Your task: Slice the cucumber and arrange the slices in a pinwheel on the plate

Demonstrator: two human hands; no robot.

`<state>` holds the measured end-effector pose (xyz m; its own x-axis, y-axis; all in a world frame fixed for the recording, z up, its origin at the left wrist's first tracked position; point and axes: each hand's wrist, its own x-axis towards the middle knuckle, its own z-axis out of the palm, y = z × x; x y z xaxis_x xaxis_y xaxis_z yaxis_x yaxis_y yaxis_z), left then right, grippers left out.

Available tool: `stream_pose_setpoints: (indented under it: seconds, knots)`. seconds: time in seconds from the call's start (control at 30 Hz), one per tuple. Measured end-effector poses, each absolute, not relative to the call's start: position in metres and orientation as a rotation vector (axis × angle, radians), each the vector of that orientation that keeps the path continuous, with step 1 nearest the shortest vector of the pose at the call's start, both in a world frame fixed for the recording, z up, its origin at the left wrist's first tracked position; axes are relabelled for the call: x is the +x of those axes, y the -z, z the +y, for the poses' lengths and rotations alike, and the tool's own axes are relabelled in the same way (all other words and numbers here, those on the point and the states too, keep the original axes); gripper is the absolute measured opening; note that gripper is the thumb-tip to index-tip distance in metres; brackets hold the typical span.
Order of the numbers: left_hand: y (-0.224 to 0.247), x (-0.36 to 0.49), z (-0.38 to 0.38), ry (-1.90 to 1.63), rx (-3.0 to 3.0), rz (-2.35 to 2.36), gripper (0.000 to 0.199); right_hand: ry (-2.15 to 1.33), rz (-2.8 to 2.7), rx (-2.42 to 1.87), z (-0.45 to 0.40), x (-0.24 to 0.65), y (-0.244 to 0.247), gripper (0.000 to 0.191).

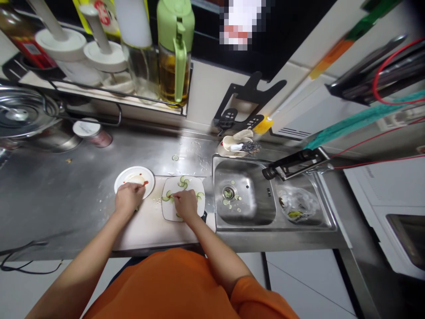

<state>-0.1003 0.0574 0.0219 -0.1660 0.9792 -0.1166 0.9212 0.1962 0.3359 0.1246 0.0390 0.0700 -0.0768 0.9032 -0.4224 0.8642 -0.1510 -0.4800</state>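
An orange shirt fills the bottom of the view, with a bare forearm reaching forward on each side. Just ahead, a pale cutting board lies on the steel counter. On the board, the square plate carries thin green slices fanned in small groups near its edges. The right hand is over this plate, its fingertips beside a small red piece on the left group; whether they are closed on anything, I cannot tell. The left hand is at the near edge of the round white plate, which has red bits on it. Its fingers are bunched, but their grip is hidden.

A black handle shows by the square plate's right edge. Farther right, loose slices lie around the drain of the sink, and a clear plastic bag sits in the adjoining basin. One more slice lies on the counter beyond the board. Behind, a green-topped oil bottle stands on the rack.
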Motion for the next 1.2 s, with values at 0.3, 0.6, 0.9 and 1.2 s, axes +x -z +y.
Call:
stream_pose_setpoints:
  seconds: [0.3, 0.6, 0.9, 1.2]
  knots:
    - [-0.023, -0.106, 0.053, -0.485, 1.862, 2.1, 0.026, -1.008, -2.033, -2.111, 0.036, 0.127, -0.072, 0.026]
    - [-0.045, -0.076, 0.055, -0.749, 1.767, 1.884, 0.028, -0.971, -1.961, -2.138, 0.032, 0.144, -0.076, 0.026]
    - [-0.038, -0.002, 0.091, -0.688, 1.948, 1.497, 0.02, -0.846, -1.889, -2.239, 0.051, 0.161, -0.076, 0.025]
    - [-0.012, 0.005, 0.109, -0.595, 2.093, 1.351, 0.021, -0.804, -1.917, -2.228, 0.06, 0.161, -0.071, 0.027]
